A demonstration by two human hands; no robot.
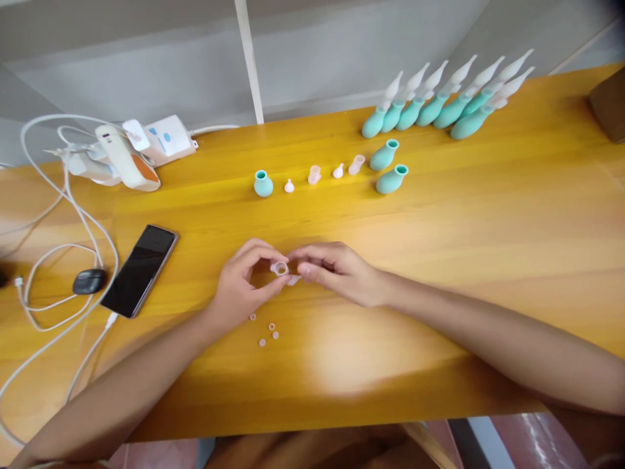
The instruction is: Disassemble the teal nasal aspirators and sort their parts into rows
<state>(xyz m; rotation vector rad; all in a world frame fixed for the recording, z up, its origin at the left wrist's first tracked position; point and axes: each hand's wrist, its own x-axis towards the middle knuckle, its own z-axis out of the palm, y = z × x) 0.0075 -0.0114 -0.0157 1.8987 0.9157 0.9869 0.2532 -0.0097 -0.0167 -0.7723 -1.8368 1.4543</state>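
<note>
Over the middle of the table my left hand (247,277) pinches a small translucent plastic connector (280,268) between thumb and fingers, its round opening facing up. My right hand (342,270) is closed at the connector's right side, thumb against the fingers; whatever sits between those fingertips is hidden. Below the hands lie several tiny pale rings (272,326). Beyond them is a row with a teal bulb (263,184), a small white cone-shaped piece (289,186), a clear connector (314,174), another white cone (338,170) and a second clear connector (357,165).
Two open teal bulbs (392,179) lie at the row's right end. Behind them stand several assembled teal bulbs with white tips (452,107). On the left are a black phone (141,270), a dark earbud case (89,281), white cables (92,215) and a power strip with chargers (168,140).
</note>
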